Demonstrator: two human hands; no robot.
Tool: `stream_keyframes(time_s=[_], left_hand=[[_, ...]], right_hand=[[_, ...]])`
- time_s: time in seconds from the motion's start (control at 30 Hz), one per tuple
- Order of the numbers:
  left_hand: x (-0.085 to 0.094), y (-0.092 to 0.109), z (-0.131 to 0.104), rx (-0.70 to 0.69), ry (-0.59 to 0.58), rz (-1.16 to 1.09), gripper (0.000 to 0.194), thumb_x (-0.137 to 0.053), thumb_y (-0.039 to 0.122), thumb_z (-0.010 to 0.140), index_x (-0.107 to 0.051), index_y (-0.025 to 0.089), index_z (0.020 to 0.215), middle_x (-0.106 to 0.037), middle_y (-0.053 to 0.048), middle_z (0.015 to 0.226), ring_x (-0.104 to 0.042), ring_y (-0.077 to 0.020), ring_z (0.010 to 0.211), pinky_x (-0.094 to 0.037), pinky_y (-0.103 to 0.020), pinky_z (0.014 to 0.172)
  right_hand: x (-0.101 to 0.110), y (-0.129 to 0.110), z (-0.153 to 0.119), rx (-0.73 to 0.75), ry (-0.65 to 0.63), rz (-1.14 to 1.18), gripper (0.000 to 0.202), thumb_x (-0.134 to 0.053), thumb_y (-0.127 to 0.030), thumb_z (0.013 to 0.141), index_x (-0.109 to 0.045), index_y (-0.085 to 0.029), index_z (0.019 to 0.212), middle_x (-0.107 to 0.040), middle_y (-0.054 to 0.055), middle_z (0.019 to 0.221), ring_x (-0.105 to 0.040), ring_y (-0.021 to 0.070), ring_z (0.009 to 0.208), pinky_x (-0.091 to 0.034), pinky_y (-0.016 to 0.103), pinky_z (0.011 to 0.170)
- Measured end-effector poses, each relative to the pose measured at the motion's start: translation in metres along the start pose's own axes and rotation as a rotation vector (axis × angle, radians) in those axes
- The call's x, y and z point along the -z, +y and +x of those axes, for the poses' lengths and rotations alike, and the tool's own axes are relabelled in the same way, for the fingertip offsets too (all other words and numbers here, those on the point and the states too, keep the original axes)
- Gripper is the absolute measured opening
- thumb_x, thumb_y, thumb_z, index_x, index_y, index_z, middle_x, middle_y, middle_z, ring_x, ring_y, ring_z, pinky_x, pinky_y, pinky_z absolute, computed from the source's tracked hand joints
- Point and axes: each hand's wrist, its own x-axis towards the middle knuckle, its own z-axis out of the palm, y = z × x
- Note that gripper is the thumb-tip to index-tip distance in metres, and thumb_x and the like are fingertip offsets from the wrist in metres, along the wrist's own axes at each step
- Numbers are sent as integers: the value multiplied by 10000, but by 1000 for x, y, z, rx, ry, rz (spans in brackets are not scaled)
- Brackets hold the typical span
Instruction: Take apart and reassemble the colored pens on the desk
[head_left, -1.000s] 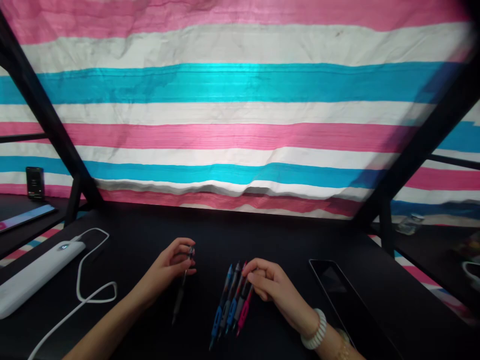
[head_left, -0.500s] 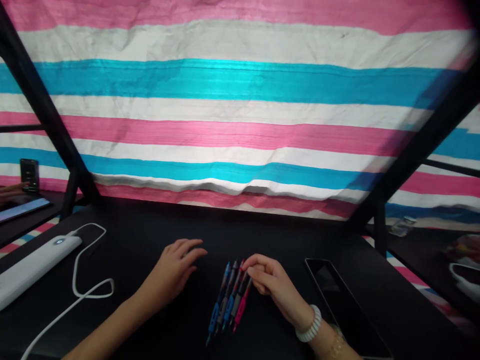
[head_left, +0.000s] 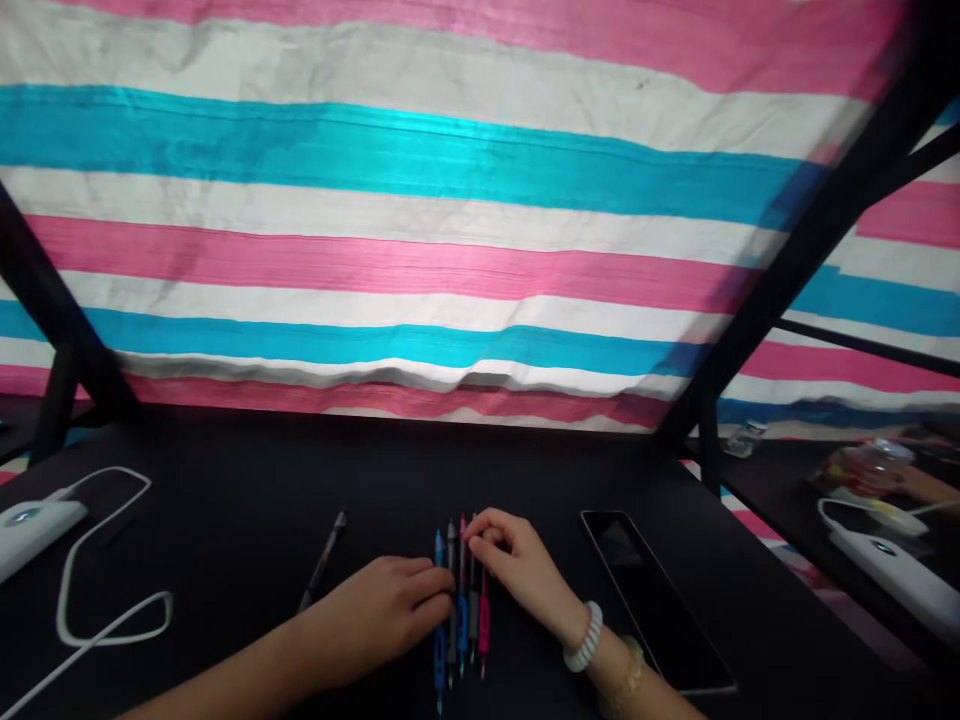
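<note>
Several click pens (head_left: 463, 625) lie side by side in a row on the black table, with blue, grey and pink grips. My left hand (head_left: 405, 605) is at the row's left side, its fingers closed at the leftmost blue pen (head_left: 439, 660) and partly covering it. At the upper right of the row, my right hand (head_left: 514, 555) has its fingertips pinched at the top of the pink pen (head_left: 484, 630), hiding that end. Its fingers also touch the neighbouring pen tops. A single dark pen (head_left: 324, 560) lies apart, beyond my left forearm.
A black tablet or large phone (head_left: 652, 600) lies to the right of my right hand. On the left are a white power strip or power bank (head_left: 37, 535) and its looping white cable (head_left: 64, 600). Black frame bars (head_left: 795, 270) flank a striped sheet. At far right, another person's hand is by a jar (head_left: 881, 465).
My left hand has moved right and closed at the row's left side. The pens now lie straighter. The view has turned right, and the lone dark pen has come into sight.
</note>
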Motion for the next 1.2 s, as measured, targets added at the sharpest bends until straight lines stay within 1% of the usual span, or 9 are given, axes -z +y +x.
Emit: stream_keyframes(time_s=[0.2, 0.37, 0.5, 0.6, 0.67, 0.77, 0.97, 1.1, 1.2], left_hand=[[-4, -6, 0, -54, -87, 97, 97, -501, 175, 945, -563, 195, 873, -626, -24, 890, -564, -191, 847, -450, -317, 752], [12, -12, 1, -8, -89, 83, 163, -430, 122, 961, -579, 186, 945, -628, -28, 868, -563, -196, 926, -376, -386, 977], [25, -15, 5, 83, 0, 168, 218, -387, 146, 972, -563, 185, 1096, -626, -64, 965, -569, -206, 847, -439, -356, 787], [22, -12, 5, 131, -9, 233, 261, -381, 133, 951, -530, 170, 1162, -639, -81, 966, -585, -223, 788, -425, -346, 658], [15, -7, 4, 217, -87, 222, 226, -400, 141, 933, -547, 166, 1103, -650, -70, 889, -601, -243, 770, -420, -347, 626], [7, 0, 3, 399, -233, 129, 167, -406, 152, 932, -542, 186, 842, -647, -37, 747, -616, -226, 648, -386, -318, 555], [9, 6, -2, 551, -274, -108, 246, -329, 210, 976, -497, 204, 796, -661, -21, 671, -627, -199, 562, -304, -283, 498], [12, 4, -5, 560, -228, -228, 299, -294, 236, 991, -478, 213, 756, -612, 5, 610, -595, -173, 532, -311, -272, 501], [9, 1, -7, 503, -117, -115, 227, -323, 198, 969, -494, 208, 820, -631, -12, 695, -616, -185, 591, -329, -277, 518]], right_hand=[[3, -6, -2, 7, 29, 21, 108, -559, -221, 805, -642, -151, 808, -441, -60, 534, -408, 96, 500, -319, 212, 491], [7, -20, -7, 18, 14, 89, 197, -576, -343, 874, -632, -158, 836, -450, -46, 568, -423, 106, 528, -328, 213, 494], [9, -30, -16, 64, -224, 101, 440, -319, -471, 1001, -622, -176, 882, -509, -18, 616, -450, 116, 544, -356, 223, 518], [8, -34, -21, 148, -324, -166, 321, -373, -362, 1010, -597, -191, 857, -551, -15, 655, -498, 121, 588, -374, 230, 583], [7, -34, -22, 224, -301, -360, 235, -414, -287, 999, -585, -200, 864, -591, -4, 720, -536, 135, 652, -375, 238, 627], [4, -33, -22, 330, -235, -634, 178, -430, -236, 986, -569, -203, 880, -624, 23, 805, -556, 163, 735, -368, 259, 649], [-4, -28, -22, 487, -176, -893, 171, -466, -190, 959, -548, -196, 810, -625, 35, 787, -530, 185, 775, -353, 283, 619], [-4, -29, -23, 560, -127, -876, 139, -480, -192, 954, -591, -189, 869, -637, 56, 828, -517, 211, 835, -366, 302, 656], [1, -34, -23, 430, -69, -620, 140, -495, -275, 965, -609, -194, 955, -637, 42, 855, -534, 193, 832, -392, 295, 709]])
